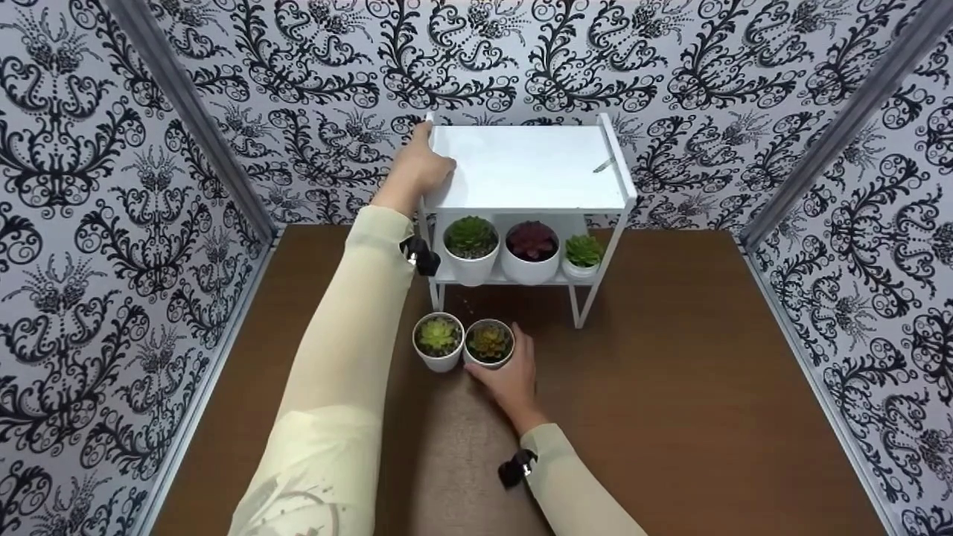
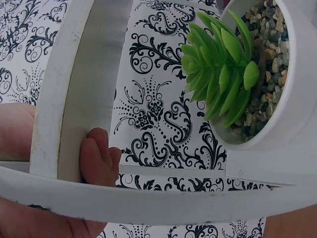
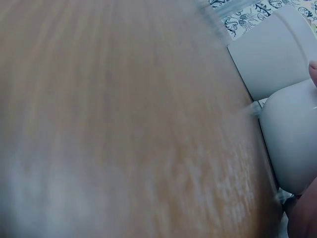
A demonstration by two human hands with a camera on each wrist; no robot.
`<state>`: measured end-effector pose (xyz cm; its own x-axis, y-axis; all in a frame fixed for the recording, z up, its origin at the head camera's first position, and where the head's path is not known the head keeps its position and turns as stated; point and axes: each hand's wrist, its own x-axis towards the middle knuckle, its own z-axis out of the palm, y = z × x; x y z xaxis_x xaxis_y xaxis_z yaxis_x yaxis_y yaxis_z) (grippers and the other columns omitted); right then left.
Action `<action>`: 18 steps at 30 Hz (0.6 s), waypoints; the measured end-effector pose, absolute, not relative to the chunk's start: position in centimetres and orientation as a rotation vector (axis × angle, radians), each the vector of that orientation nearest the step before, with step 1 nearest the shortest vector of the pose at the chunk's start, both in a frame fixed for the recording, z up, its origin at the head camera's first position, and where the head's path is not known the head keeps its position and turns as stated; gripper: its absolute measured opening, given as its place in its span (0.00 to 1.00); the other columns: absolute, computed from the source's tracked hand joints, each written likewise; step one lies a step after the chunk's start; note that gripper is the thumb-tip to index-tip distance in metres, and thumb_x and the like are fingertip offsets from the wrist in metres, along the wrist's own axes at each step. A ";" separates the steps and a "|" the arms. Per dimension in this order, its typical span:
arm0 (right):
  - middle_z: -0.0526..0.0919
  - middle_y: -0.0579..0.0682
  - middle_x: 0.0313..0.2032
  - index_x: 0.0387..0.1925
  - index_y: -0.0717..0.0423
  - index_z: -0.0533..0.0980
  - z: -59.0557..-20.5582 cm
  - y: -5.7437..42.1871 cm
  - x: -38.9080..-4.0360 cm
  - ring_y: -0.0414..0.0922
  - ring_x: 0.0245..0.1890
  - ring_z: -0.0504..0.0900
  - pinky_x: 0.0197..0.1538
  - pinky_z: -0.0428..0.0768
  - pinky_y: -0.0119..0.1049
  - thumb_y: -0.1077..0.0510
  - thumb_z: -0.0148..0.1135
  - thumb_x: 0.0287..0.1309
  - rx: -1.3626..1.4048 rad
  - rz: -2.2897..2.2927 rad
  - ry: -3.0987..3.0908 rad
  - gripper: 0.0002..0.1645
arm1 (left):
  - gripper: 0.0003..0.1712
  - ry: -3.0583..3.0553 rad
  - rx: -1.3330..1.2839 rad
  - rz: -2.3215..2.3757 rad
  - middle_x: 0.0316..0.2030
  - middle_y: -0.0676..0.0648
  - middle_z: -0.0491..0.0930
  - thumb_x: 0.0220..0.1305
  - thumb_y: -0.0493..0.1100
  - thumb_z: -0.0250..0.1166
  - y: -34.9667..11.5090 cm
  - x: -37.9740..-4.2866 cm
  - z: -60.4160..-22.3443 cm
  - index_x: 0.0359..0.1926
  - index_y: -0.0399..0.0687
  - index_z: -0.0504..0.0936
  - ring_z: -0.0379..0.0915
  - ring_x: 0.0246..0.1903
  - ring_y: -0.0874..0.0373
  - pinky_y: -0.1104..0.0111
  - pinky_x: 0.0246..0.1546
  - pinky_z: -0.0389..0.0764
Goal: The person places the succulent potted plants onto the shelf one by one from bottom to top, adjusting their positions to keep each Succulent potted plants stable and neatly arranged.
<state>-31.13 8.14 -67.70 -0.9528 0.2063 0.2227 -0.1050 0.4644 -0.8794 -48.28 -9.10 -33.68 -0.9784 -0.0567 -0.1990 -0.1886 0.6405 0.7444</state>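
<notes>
Your left hand [image 1: 424,165] grips the left edge of the white shelf [image 1: 528,167], fingers curled round the upper board. Your right hand [image 1: 517,376] holds 1 orange-brown succulent pot [image 1: 489,342], thumb at the near side, fingers at the right. This pot is at the wooden table [image 1: 685,372] surface, in front of the shelf, just right of the yellow-green succulent pot [image 1: 438,342]. The lower tier bears 3 pots: green succulent pot [image 1: 471,249], dark-red succulent pot [image 1: 531,253], small succulent pot [image 1: 582,257].
</notes>
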 end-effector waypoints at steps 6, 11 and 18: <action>0.73 0.60 0.69 0.78 0.59 0.64 -68.1 8.1 -31.2 0.58 0.70 0.75 0.73 0.75 0.56 0.48 0.94 0.30 -0.086 1.498 -2.442 0.74 | 0.52 2.714 -0.196 1.240 0.83 0.39 0.57 0.72 0.43 0.60 -9.2 -48.5 -33.8 0.87 0.62 0.40 0.61 0.79 0.45 0.55 0.80 0.68; 0.74 0.61 0.68 0.78 0.60 0.64 -68.4 8.1 -31.3 0.59 0.70 0.75 0.73 0.76 0.56 0.48 0.94 0.29 -0.071 1.490 -2.430 0.74 | 0.53 2.704 -0.194 1.254 0.83 0.39 0.57 0.72 0.44 0.61 -9.2 -48.5 -33.8 0.87 0.63 0.40 0.62 0.78 0.45 0.55 0.79 0.70; 0.74 0.61 0.68 0.79 0.60 0.63 -68.3 8.1 -31.4 0.59 0.69 0.75 0.73 0.76 0.56 0.48 0.94 0.29 -0.066 1.475 -2.439 0.74 | 0.52 2.697 -0.201 1.268 0.83 0.39 0.58 0.73 0.44 0.61 -9.1 -48.3 -33.6 0.87 0.63 0.40 0.62 0.79 0.45 0.55 0.79 0.69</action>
<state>-31.39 8.15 -68.29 -0.9571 0.1871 0.2213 -0.1091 0.4752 -0.8731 -48.31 -9.12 -33.58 -0.9790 -0.0553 -0.1961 -0.1864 0.6325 0.7518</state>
